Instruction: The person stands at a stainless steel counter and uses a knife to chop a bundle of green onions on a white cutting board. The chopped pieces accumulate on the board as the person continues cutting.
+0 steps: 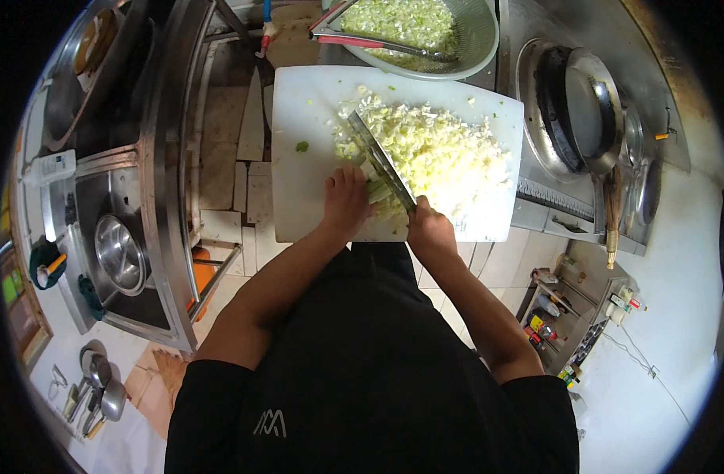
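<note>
A white cutting board [302, 195] lies before me with a wide heap of chopped pale green vegetable [445, 154] over its middle and right. My right hand [432, 230] grips the handle end of a cleaver [381, 157], whose blade slants up and left across the board. Just left of the blade, my left hand [345, 200] presses with bent fingers on pale green stalks [381, 191], partly hidden by fingers and blade. A green leaf bit [302, 146] lies at the board's left.
Beyond the board, a plastic colander [485, 35] holds more chopped vegetable, with red-handled tongs [362, 41] across it. At right are a wok [530, 118] and a pan [590, 106] with long handles. At left stands a steel sink [101, 189] with a metal bowl [120, 255].
</note>
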`<act>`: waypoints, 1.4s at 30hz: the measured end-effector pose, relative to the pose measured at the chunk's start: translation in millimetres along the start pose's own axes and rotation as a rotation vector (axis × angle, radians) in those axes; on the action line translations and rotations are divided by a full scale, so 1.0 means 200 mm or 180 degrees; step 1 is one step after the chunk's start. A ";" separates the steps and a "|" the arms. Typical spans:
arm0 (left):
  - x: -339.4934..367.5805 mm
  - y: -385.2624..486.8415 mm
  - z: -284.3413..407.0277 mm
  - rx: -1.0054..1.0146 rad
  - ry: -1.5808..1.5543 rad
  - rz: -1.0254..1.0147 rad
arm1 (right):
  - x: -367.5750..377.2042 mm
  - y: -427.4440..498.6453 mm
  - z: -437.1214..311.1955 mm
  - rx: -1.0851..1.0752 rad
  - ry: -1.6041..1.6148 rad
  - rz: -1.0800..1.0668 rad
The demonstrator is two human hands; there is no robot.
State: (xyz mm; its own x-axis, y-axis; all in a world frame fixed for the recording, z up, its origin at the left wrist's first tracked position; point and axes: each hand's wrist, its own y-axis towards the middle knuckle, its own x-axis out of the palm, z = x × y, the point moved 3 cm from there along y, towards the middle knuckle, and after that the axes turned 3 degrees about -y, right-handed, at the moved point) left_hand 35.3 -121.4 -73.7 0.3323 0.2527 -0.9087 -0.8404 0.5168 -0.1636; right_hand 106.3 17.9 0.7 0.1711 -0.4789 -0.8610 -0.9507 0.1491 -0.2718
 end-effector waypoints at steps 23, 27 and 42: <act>0.02 0.00 -0.01 -0.0045 -0.0032 -0.0004 | -0.01 0.00 -0.03 0.0038 -0.0035 0.0005; 0.01 0.02 0.00 -0.0095 0.0025 -0.0085 | -0.07 -0.04 -0.06 0.0392 -0.0019 -0.0535; 0.02 -0.01 0.01 -0.0107 -0.0201 0.0353 | 0.22 0.12 0.00 -0.0031 -0.0062 0.0217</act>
State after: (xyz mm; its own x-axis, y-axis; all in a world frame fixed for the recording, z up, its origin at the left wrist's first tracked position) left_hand 37.9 -120.2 -75.8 0.2619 0.3583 -0.8961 -0.8870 0.4553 -0.0773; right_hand 91.6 1.0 -43.6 0.1107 -0.4509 -0.8857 -0.9628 0.1725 -0.2082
